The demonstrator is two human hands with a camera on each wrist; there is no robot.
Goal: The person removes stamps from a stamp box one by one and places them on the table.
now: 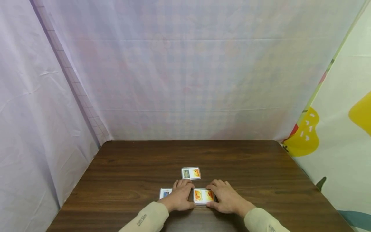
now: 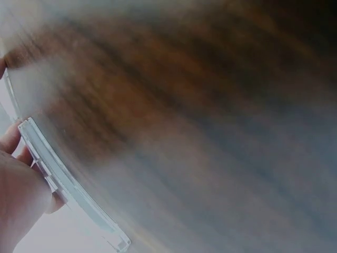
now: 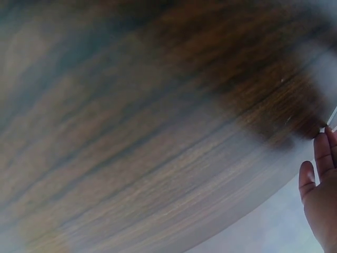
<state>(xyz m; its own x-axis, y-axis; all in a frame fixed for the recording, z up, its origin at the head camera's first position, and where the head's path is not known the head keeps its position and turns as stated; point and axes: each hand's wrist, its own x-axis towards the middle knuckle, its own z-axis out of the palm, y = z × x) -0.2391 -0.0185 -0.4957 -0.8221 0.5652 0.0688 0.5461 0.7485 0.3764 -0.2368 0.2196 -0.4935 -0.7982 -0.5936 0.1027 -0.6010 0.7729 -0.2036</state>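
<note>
A flat clear-edged card case (image 1: 204, 196) with orange pictures on white lies on the table between the two hands. My right hand (image 1: 227, 197) grips its right end, thumb at the near edge and fingers at the far edge. At the left end my left hand (image 1: 181, 196) holds it in the same way, index finger and thumb at the corners. A second case (image 1: 165, 192) with a blue picture is partly hidden under the left hand; in the left wrist view a clear case edge (image 2: 73, 187) runs beside that hand. The right wrist view catches only the right hand's fingers (image 3: 324, 155).
Farther back on the dark wood-grain table (image 1: 130, 167) lies another card case (image 1: 191, 173), with a grey picture and an orange one. Behind the table hangs a pale checked curtain (image 1: 185, 80), with more cloth on both sides.
</note>
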